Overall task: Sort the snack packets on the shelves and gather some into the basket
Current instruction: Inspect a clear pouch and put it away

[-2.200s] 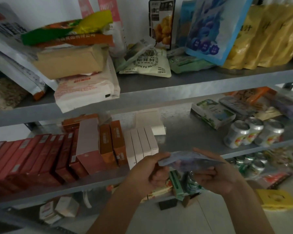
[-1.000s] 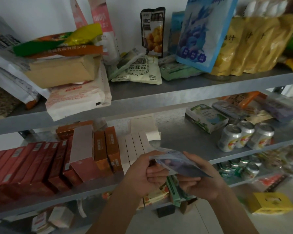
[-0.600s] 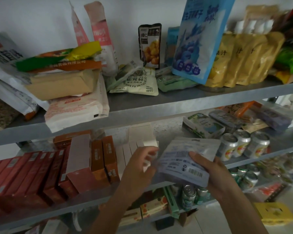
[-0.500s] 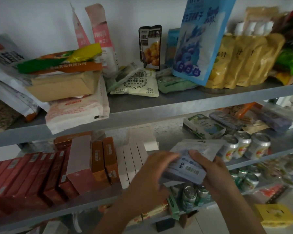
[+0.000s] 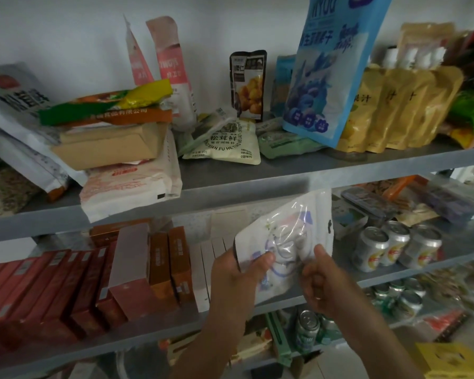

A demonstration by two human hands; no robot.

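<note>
I hold a white snack packet [image 5: 290, 236] with a clear window and blue print up in front of the middle shelf. My left hand [image 5: 236, 280] grips its lower left edge, thumb on the front. My right hand [image 5: 320, 280] pinches its lower right part, thumb up against the front. The packet stands nearly upright, its top just under the upper shelf's edge [image 5: 285, 173]. No basket is in view.
The upper shelf carries a cream pouch [image 5: 227, 143], a tall blue bag [image 5: 329, 67], yellow juice pouches [image 5: 394, 108] and stacked boxes [image 5: 112, 143]. On the middle shelf stand red and orange boxes [image 5: 93, 277] and cans [image 5: 397, 244]. More cans [image 5: 307, 329] sit lower down.
The packet has been raised and turned over: its barcode side faced me before, now the clear-window front does. Both hands rose with it and the view tilted up.
</note>
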